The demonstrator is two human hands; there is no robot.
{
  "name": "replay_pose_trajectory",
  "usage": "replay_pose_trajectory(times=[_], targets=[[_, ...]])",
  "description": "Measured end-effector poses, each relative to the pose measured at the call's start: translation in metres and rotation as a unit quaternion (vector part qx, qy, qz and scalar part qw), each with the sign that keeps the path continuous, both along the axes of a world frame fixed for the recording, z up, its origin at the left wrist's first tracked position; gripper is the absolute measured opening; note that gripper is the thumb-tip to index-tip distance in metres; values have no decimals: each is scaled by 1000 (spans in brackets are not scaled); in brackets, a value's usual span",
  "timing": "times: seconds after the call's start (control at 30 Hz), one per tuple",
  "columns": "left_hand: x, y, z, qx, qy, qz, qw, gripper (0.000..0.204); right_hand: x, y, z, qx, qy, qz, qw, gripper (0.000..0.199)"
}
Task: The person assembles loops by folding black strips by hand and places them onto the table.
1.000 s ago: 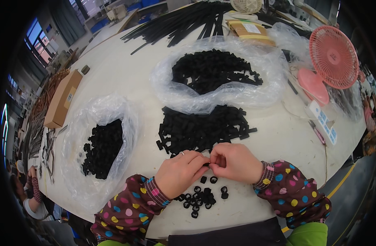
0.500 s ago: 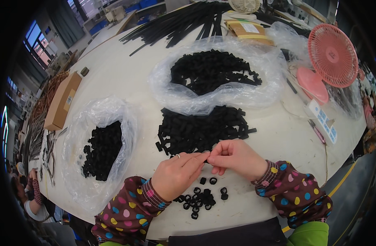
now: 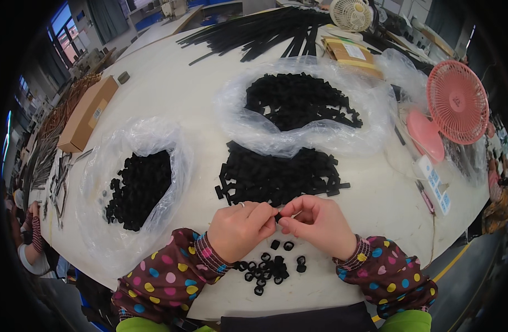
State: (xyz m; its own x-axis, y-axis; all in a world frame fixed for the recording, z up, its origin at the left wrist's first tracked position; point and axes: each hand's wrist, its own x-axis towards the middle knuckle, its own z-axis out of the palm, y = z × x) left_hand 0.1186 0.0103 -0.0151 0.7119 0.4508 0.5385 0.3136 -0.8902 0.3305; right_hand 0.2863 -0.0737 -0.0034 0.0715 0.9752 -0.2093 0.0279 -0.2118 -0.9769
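Observation:
My left hand (image 3: 238,229) and my right hand (image 3: 321,226) meet over the table, fingertips pinched on one small black piece (image 3: 278,217), mostly covered by the fingers. It looks like a short bit of black band. Just beyond my hands lies a heap of short black strip pieces (image 3: 276,174). Several small black rings (image 3: 265,268) rest on the table nearer to me, below my hands. A clear plastic bag (image 3: 179,166) to the left holds more black pieces (image 3: 137,191). Behind the heap, a larger open bag (image 3: 231,119) contains another pile of black pieces (image 3: 298,102).
Long black strips (image 3: 259,30) lie at the far edge. A pink fan (image 3: 457,102), a white power strip (image 3: 434,185) and a pink-handled tool (image 3: 425,197) are at the right. A cardboard box (image 3: 88,113) sits at the left. Another person's arm (image 3: 35,235) shows at far left.
My head view has shifted slightly. My left fingers have curled in from a flatter pose, and a dark piece shows more plainly between the fingertips of both hands.

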Motion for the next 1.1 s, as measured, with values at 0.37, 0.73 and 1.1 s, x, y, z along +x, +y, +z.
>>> replay_pose_trajectory(times=[0.37, 0.73, 1.1], targets=[[-3, 8, 6, -398, -93, -144, 901, 13, 2, -1, 1, 99, -88, 41, 990, 8], [-6, 17, 13, -779, -28, -181, 599, 16, 6, -1, 6, 104, -97, 78, 987, 13], [0, -5, 16, -354, -138, -96, 920, 13, -8, -6, 5, 319, -362, -47, 875, 14]])
